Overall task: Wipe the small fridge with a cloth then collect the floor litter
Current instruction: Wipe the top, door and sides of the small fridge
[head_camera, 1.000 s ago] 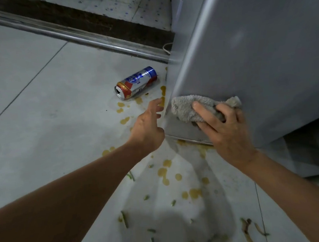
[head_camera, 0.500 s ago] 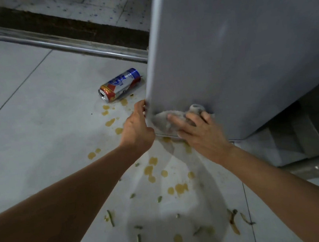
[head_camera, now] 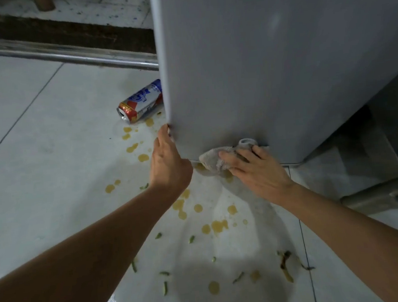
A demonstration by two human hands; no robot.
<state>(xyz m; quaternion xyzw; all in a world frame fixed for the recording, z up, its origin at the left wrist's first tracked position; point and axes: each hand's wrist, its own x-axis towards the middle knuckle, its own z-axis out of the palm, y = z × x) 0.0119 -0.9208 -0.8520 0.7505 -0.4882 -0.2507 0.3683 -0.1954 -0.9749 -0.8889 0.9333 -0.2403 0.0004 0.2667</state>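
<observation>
Right hand (head_camera: 258,170) presses a grey cloth (head_camera: 214,160) against the fridge (head_camera: 269,62) bottom edge; left hand (head_camera: 169,162) grips its corner; beer can (head_camera: 140,101) lies on the stained floor (head_camera: 39,163)

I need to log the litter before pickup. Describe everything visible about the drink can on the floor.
The drink can lies on its side on the pale floor tiles, left of the grey fridge. It looks like metal, printed in red, white and blue with a gold band near the top. Its opened top faces the camera and leftward; its far end is hidden behind the fridge's front edge. Yellow-brown spill drops dot the tiles just below it. Neither hand touches it. Whether it touches the fridge cannot be told.
</observation>
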